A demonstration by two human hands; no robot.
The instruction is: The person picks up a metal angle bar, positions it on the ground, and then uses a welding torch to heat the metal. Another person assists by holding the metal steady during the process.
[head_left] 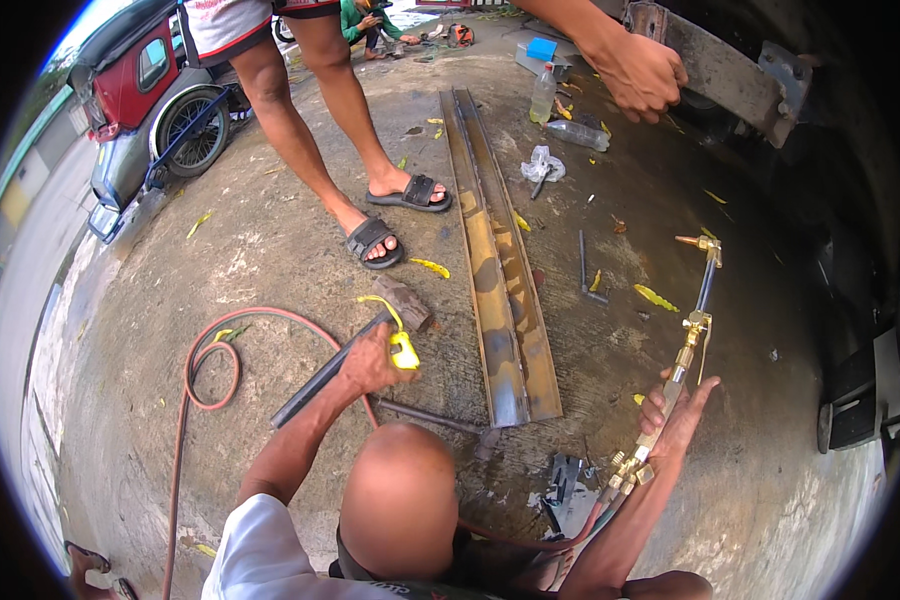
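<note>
Neither my left hand nor my right hand is visible. Below me a crouching person's left hand (368, 365) grips a dark bar (305, 395) and a small yellow object (403, 350). The same person's right hand (675, 420) holds a brass-fitted cutting torch (705, 295), nozzle upward, with hoses at its lower end. Two long rusty steel channels or angles (500, 310) lie side by side on the concrete. A standing person's feet in black sandals (370, 240) are left of them. That person's arm reaches in at top right with curled fingers (645, 80).
A red motorized tricycle (145, 70) stands upper left. A coiled red hose (210, 380) lies left. Plastic bottles (580, 135), a blue box (542, 48), small tools and leaves lie toward the back and right. A person in green (360, 20) works farther off. A metal frame (730, 80) is upper right.
</note>
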